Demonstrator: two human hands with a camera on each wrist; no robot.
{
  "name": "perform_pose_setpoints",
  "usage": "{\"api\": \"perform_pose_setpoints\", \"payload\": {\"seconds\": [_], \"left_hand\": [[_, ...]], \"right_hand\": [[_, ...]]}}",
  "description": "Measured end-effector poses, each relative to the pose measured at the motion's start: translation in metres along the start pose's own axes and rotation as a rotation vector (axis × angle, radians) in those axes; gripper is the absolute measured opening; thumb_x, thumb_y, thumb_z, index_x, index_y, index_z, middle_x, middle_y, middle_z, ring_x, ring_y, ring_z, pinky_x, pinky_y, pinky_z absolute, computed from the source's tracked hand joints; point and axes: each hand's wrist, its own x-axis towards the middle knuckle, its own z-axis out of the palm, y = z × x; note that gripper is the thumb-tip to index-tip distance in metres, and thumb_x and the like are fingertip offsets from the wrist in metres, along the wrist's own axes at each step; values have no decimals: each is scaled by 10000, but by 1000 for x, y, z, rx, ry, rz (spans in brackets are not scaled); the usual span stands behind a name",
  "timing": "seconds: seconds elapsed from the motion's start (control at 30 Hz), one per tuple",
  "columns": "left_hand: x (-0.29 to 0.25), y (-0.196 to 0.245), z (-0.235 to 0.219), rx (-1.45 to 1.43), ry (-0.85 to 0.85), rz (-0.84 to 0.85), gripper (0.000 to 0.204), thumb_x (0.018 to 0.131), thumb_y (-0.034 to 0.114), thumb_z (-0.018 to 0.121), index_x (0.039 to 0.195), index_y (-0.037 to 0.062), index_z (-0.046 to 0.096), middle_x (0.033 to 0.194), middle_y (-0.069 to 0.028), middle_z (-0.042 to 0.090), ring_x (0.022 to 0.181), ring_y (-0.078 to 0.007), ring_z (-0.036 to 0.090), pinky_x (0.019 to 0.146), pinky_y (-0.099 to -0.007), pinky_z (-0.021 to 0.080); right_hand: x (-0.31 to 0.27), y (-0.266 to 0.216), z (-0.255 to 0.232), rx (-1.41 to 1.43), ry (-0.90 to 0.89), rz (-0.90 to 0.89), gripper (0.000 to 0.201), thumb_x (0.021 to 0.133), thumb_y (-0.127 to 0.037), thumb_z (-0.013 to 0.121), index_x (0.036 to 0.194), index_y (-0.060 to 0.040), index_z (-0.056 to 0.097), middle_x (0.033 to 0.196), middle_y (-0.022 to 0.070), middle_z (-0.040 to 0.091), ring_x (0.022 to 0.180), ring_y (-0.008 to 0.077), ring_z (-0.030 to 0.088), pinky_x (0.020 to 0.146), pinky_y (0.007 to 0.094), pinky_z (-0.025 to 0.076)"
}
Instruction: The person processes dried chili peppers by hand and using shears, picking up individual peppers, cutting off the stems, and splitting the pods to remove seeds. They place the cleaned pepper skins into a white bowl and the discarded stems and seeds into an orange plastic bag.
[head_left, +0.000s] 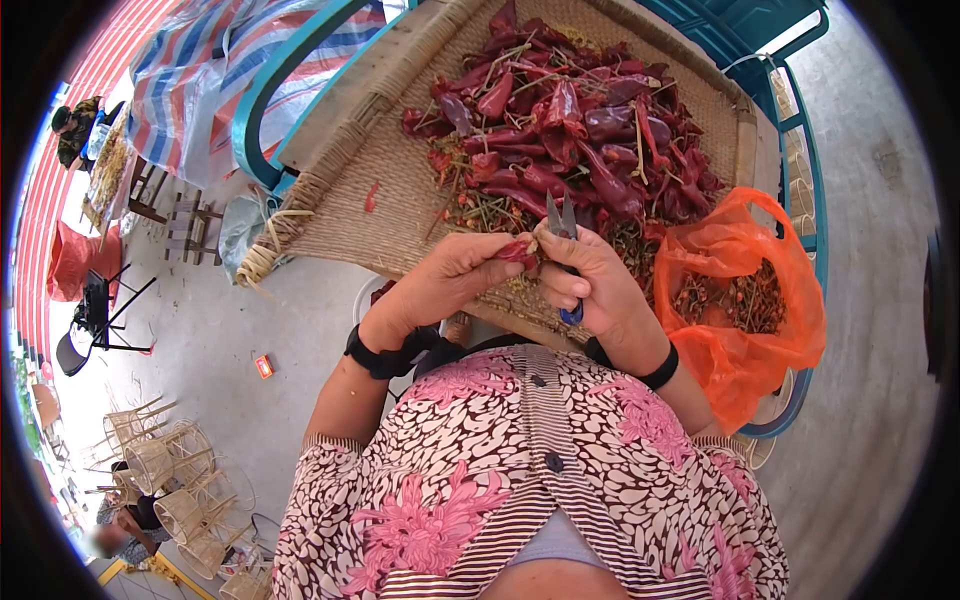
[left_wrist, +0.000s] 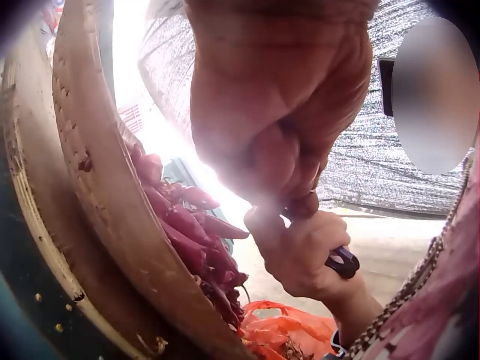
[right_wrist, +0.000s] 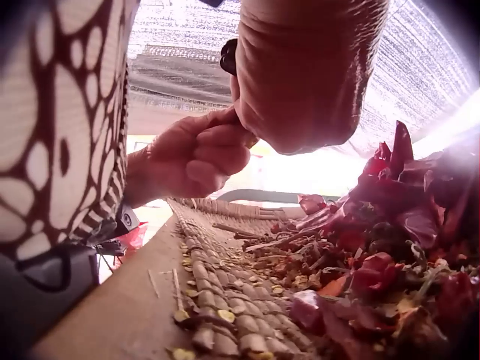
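Observation:
My left hand [head_left: 447,279] pinches a small dark red pepper [head_left: 517,253] between thumb and fingers, over the near edge of the woven mat. Right against it, my right hand [head_left: 598,280] grips scissors with blue handles [head_left: 571,314], their blades [head_left: 561,216] pointing away from me, while thumb and forefinger meet at the pepper's end. Beyond both hands lies a heap of red peppers [head_left: 590,130] on the woven mat [head_left: 370,215]. In the left wrist view the right hand [left_wrist: 300,251] shows below the left hand [left_wrist: 274,97]; the pinched pepper is mostly hidden there.
An orange plastic bag [head_left: 745,365] with stems and scraps inside stands at the right of the mat. A teal metal frame [head_left: 250,120] surrounds the wooden-edged mat. Striped sheeting [head_left: 200,90] lies at the upper left; wicker stools [head_left: 180,460] stand on the floor at lower left.

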Motion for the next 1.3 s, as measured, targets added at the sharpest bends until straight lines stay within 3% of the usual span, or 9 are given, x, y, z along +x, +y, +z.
{"api": "perform_pose_setpoints", "payload": {"seconds": [0.2, 0.3, 0.4, 0.53, 0.87, 0.97, 1.03, 1.1, 1.3], "left_hand": [[-2, -9, 3, -81, -29, -34, 194, 968, 141, 568, 1088, -6, 604, 887, -12, 618, 823, -82, 542, 754, -241, 443], [-7, -12, 6, -258, 155, -153, 158, 974, 142, 555, 1041, 5, 598, 905, -21, 606, 832, -83, 546, 751, -242, 444], [-13, -24, 2, -454, 385, -49, 138, 972, 144, 556, 1050, 31, 565, 957, -49, 634, 880, -108, 582, 793, -264, 456], [-6, -17, 6, -342, 504, -15, 141, 958, 137, 571, 1063, 50, 536, 1005, -66, 652, 908, -123, 589, 826, -291, 453], [15, -11, 22, -314, 628, -70, 184, 894, 135, 684, 1038, 63, 593, 861, 26, 523, 769, -35, 467, 751, -201, 411], [19, -19, 25, 14, 593, -72, 228, 871, 73, 672, 1090, 56, 607, 961, -11, 615, 894, -121, 562, 845, -268, 443], [25, -28, 23, 484, 567, 157, 307, 820, 42, 685, 1118, 60, 615, 1074, -47, 621, 1025, -191, 558, 924, -323, 422], [28, -29, 26, 780, 521, 259, 520, 742, -15, 672, 1243, 86, 581, 1295, -99, 560, 1271, -300, 454, 1049, -413, 342], [38, -22, 36, 930, 463, 362, 875, 639, -48, 711, 1435, 67, 368, 1264, -120, 527, 1233, -312, 463, 1041, -426, 318]], "right_hand": [[-2, -5, 6, 10, 7, -89, 181, 970, -209, 563, 934, -39, 611, 574, -28, 514, 426, 42, 417, 410, 208, 292], [-20, -15, 15, -665, 217, -450, 199, 932, -235, 619, 919, -37, 602, 612, -11, 539, 447, 44, 440, 430, 204, 308], [-35, -23, -6, -1132, 489, -402, 237, 888, -254, 674, 916, -34, 591, 630, -7, 546, 495, 61, 488, 469, 226, 349], [-39, -13, -17, -1954, 716, -298, 290, 799, -249, 739, 938, -51, 578, 794, 70, 620, 751, 243, 632, 630, 356, 458], [11, -3, -23, -2022, 788, -572, 288, 795, -214, 722, 1042, -120, 609, 935, 67, 634, 866, 299, 651, 703, 423, 501], [16, -5, -22, -2014, 774, -554, 272, 794, -212, 722, 1029, -116, 624, 949, 71, 638, 864, 310, 652, 700, 429, 503], [10, -9, -22, -1933, 740, -631, 269, 788, -216, 727, 1021, -118, 636, 945, 76, 642, 855, 321, 651, 696, 433, 502], [5, -12, -18, -1811, 621, -777, 261, 795, -214, 731, 1009, -96, 638, 882, 72, 632, 780, 280, 643, 661, 397, 490], [-13, -13, 7, -1256, 455, -626, 223, 856, -218, 716, 940, -35, 619, 719, -23, 530, 645, 70, 460, 581, 238, 387]]}}
